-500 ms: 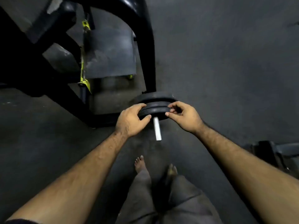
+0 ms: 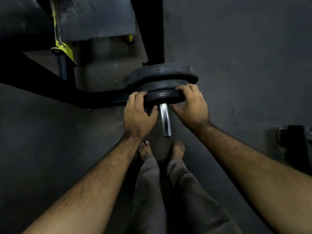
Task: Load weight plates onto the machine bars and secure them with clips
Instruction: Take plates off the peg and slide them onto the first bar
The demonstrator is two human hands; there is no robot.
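Since the earlier frame both hands had slid further round the front plate (image 2: pixel 163 97), fingers now hooked over its rim. From the head view, the left hand (image 2: pixel 138 115) gripped its left edge and the right hand (image 2: pixel 192 107) its right edge, thumbs spread below beside the bar (image 2: pixel 165 120). That shiny steel bar ran lengthwise toward the camera, its free end above the bare feet (image 2: pixel 145 151). Three dull black, scuffed plates sat stacked on it, the rear plate (image 2: pixel 160 73) widest.
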